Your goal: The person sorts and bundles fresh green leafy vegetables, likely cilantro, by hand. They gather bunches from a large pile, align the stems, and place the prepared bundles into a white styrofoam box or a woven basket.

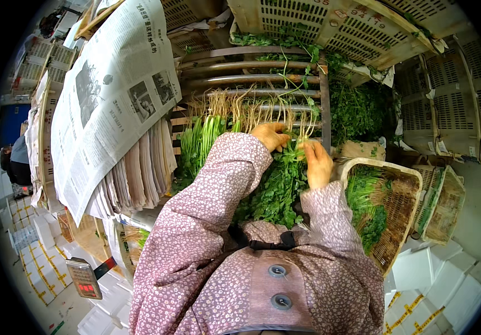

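Rooted leafy herbs, probably coriander (277, 192), lie in front of the person on a rack of metal bars (224, 80), roots pointing away and leaves toward the body. The left hand (270, 137) curls narrowly over the stem bases; whether it grips any cannot be told. The right hand (317, 163), just beside it, seems to pinch a few pale stem ends between thumb and fingers. Left of both, a row of green stems (204, 137) lies with roots roughly aligned. The work looks partway along: evened herb bunches (363, 195) rest in the plastic basket (407, 209) at right, while the herbs under the hands and a tangled heap of greens (357, 109) beyond the rack seem left to sort. Newspapers (120, 106) hang at left; slotted crates (307, 22) stand behind.
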The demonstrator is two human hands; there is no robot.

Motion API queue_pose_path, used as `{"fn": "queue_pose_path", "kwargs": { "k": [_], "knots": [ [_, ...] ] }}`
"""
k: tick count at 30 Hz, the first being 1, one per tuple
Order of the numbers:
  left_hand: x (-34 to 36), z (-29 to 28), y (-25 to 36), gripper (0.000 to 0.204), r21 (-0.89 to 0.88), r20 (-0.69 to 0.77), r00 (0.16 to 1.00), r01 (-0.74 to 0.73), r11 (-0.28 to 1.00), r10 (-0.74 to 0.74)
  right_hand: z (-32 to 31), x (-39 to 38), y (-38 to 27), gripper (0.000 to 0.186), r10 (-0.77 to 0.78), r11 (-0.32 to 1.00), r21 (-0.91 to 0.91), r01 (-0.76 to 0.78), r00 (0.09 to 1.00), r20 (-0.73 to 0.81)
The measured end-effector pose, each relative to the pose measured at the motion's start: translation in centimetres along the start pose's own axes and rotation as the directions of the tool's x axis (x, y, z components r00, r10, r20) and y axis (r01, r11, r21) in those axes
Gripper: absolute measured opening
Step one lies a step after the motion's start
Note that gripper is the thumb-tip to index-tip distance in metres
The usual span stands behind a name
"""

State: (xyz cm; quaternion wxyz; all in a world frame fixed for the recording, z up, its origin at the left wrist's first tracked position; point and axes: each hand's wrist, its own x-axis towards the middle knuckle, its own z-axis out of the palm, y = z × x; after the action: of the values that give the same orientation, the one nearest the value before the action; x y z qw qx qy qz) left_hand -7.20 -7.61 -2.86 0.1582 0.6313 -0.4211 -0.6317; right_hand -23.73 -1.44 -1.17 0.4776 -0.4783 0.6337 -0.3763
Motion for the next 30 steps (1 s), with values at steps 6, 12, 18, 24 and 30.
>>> {"fn": "queue_pose_path", "kwargs": {
  "k": [6, 12, 18, 24, 30],
  "knots": [
    [0.0, 0.1, 0.3, 0.045, 0.382, -0.089, 0.996, 0.05, 0.923, -0.017, -1.1, -8.3, -2.2, 0.012, -0.729, 0.496, -0.07, 0.866, 0.458, 0.509],
    [0.3, 0.0, -0.3, 0.042, 0.42, -0.093, 0.995, 0.011, 0.907, 0.031, -11.0, -4.7, -8.5, 0.019, -0.662, 0.519, 0.825, -0.222, 0.506, 0.552],
    [-2.0, 0.4, 2.0, 0.06, 0.498, -0.055, 0.997, -0.015, 0.867, 0.049, -11.7, 4.8, -3.2, 0.044, 0.032, 0.526, 0.85, 0.01, 0.999, -0.032],
    [-2.9, -0.1, -0.4, 0.063, 0.233, -0.226, 0.867, -0.394, 0.889, 0.444, 0.9, 5.0, -0.2, 0.058, 0.01, 0.829, -0.552, 0.082, 0.987, 0.162],
    [-7.5, -1.2, 0.6, 0.049, 0.648, -0.251, 0.648, -0.44, 0.622, 0.719, -1.9, 5.2, -1.3, 0.045, -0.161, 0.707, -0.687, 0.167, 0.984, 0.074]
  ]
}}
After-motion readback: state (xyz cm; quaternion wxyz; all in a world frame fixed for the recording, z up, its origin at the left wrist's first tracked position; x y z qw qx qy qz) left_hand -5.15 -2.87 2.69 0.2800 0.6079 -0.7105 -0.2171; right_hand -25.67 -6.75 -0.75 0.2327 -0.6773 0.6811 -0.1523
